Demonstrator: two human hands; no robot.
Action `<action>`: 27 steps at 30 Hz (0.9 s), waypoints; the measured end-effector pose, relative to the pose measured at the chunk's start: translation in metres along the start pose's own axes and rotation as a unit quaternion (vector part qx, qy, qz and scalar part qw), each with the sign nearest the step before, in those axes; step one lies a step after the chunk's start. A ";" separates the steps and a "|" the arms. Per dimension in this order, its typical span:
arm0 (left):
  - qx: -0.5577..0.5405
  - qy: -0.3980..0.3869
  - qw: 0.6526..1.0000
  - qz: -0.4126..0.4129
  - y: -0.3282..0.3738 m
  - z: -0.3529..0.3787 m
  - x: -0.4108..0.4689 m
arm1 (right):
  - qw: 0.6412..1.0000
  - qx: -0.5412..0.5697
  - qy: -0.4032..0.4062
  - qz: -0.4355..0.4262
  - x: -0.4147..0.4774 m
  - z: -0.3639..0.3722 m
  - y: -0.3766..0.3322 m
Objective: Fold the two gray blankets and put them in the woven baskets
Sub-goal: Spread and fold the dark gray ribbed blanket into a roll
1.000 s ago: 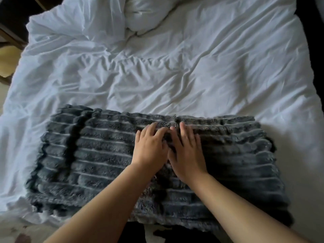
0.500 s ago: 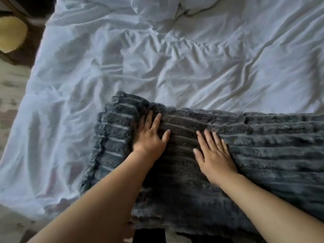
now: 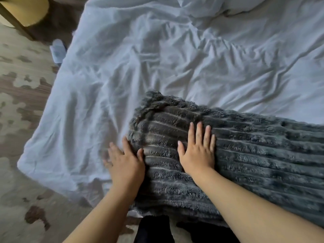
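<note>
One gray ribbed plush blanket [image 3: 254, 155] lies folded into a long band across the near edge of the bed, running off the right side of the view. My left hand [image 3: 125, 162] lies flat with straight fingers at the blanket's left end, half on the white sheet. Flat on top of the blanket, a little to the right, rests my right hand [image 3: 197, 151] with its fingers spread. No second blanket and no woven basket is in view.
The bed is covered by a rumpled white duvet [image 3: 175, 67] bunched at the far right. To the left lies patterned floor [image 3: 21, 120] with a white slipper [image 3: 57, 50] and a wooden chair with a yellow seat [image 3: 24, 9] at the far corner.
Both hands slid left along the blanket, from its middle to its left end. My left hand has reached the blanket's edge. The view swung left, showing more floor.
</note>
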State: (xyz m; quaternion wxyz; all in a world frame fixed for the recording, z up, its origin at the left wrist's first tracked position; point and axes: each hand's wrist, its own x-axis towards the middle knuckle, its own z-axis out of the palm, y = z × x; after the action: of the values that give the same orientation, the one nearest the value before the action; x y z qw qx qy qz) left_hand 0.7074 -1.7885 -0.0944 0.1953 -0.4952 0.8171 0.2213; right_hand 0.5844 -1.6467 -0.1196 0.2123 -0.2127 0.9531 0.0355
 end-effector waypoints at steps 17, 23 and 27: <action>0.278 -0.168 0.945 0.038 0.087 0.073 -0.046 | 0.998 -0.022 0.049 -0.017 -0.021 0.010 0.182; 0.068 0.013 0.988 0.138 0.234 0.092 -0.120 | 0.996 0.044 0.074 -0.025 -0.028 0.007 0.243; 0.134 -0.063 0.975 0.168 0.266 0.164 -0.150 | 0.995 0.045 0.087 -0.017 -0.026 0.014 0.306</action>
State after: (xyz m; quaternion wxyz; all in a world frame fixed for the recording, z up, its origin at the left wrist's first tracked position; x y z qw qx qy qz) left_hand 0.5508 -1.4797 -0.1043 0.2716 -0.3054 0.8967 0.1701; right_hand 0.4825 -1.3572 -0.1288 0.1387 -0.2213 0.9648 -0.0298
